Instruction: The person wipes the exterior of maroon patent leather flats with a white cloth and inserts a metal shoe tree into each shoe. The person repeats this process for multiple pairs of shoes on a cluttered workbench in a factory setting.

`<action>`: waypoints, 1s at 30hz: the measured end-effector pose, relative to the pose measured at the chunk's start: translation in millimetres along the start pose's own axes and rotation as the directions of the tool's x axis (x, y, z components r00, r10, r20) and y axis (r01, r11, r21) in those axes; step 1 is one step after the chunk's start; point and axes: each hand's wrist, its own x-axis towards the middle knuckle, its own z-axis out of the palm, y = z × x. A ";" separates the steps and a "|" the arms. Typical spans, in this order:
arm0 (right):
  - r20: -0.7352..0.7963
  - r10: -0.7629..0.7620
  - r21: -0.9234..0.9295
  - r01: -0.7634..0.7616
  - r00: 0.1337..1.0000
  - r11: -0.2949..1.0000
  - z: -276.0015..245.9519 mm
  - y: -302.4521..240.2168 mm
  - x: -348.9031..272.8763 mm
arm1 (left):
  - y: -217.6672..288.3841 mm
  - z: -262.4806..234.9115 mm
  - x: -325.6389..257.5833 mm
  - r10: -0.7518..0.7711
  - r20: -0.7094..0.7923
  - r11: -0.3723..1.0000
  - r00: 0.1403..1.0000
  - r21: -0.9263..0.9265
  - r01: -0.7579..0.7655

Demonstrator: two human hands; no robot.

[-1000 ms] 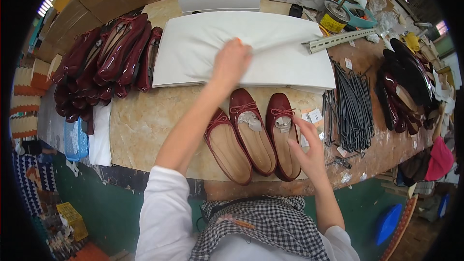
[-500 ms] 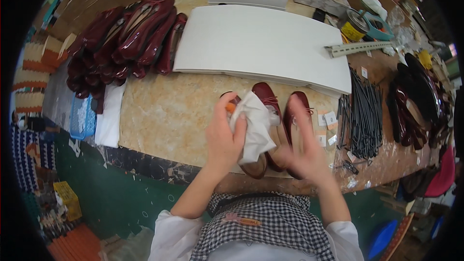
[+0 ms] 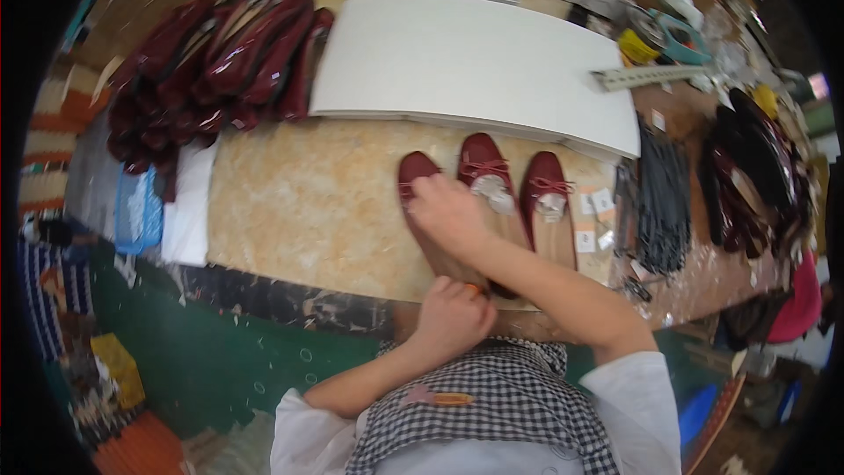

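Three dark red flat shoes lie side by side in front of me, toes pointing away: a left shoe [image 3: 416,163], a middle shoe [image 3: 480,149] and a right shoe [image 3: 545,169]. Crumpled white paper [image 3: 494,192] shows in the middle shoe, and more paper [image 3: 551,204] in the right one. My right hand [image 3: 448,215] reaches across into the left shoe's opening, its bent fingertips hidden there. At that shoe's heel, my left hand [image 3: 453,317] is closed, with a small orange piece [image 3: 476,289] by its fingers.
A white board [image 3: 475,62] lies behind the shoes. Glossy dark red shoes [image 3: 211,62] are piled at the far left, with more glossy shoes [image 3: 756,176] at the right. Black ties [image 3: 664,202] and small tags [image 3: 598,202] lie right of the three shoes.
The white paper that my left hand held up is out of sight. My left hand has dropped to the left shoe's heel, and my right hand has crossed leftward into that shoe.
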 end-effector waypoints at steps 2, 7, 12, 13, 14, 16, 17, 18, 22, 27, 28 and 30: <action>0.078 0.035 0.011 -0.036 0.996 0.999 -10.5 -4.4 0.2 | -4.5 2.9 -1.1 -0.036 -0.026 0.999 0.999 -0.022 0.035; -0.100 0.091 0.196 -0.070 0.991 0.978 -24.3 28.8 -13.7 | -2.2 1.3 3.0 0.006 -0.052 1.000 0.999 0.014 -0.005; -0.244 0.195 0.028 -0.194 0.950 0.981 11.8 25.5 9.9 | -0.1 -4.9 12.1 0.042 0.019 0.999 0.999 0.026 -0.042; -0.293 0.166 0.179 -0.117 0.941 0.977 -1.3 28.2 2.9 | -2.6 -10.9 12.5 0.046 0.040 0.999 0.998 0.003 -0.046; -0.348 0.145 0.312 -0.031 0.926 0.950 -20.9 39.5 -9.9 | -7.1 -17.7 17.2 0.057 0.058 0.998 0.997 -0.023 -0.056; -0.366 0.196 0.365 -0.053 0.910 0.929 -54.0 79.9 -52.0 | -19.8 -38.2 17.5 0.157 -0.177 0.982 0.972 0.133 -0.134; -0.315 0.272 0.218 -0.210 0.909 0.953 -66.9 113.6 -85.9 | -33.6 -41.8 7.5 -0.060 -0.241 0.997 0.969 0.026 0.068; -0.336 0.535 0.235 -0.481 0.775 0.844 -83.3 141.4 -127.7 | -48.7 -44.6 -7.2 -0.279 -0.278 0.960 0.919 -0.096 0.262; -0.319 0.820 -0.243 -0.877 0.476 0.415 -92.3 214.0 -240.3 | -62.1 -34.8 -2.8 -0.747 0.044 0.567 0.663 -0.479 0.670; -0.290 0.815 -0.162 -0.865 0.502 0.475 -89.0 213.8 -237.8 | -85.2 -12.9 -9.7 -0.657 0.021 0.589 0.753 -0.610 0.530; -0.306 0.802 -0.158 -0.858 0.513 0.489 -95.2 209.2 -235.6 | -88.3 -8.2 -14.8 -0.681 -0.081 0.549 0.728 -0.715 0.434; -0.315 0.819 -0.125 -0.876 0.480 0.465 -99.8 209.0 -247.0 | -93.1 -3.3 -21.3 -0.733 -0.243 0.462 0.635 -0.864 0.202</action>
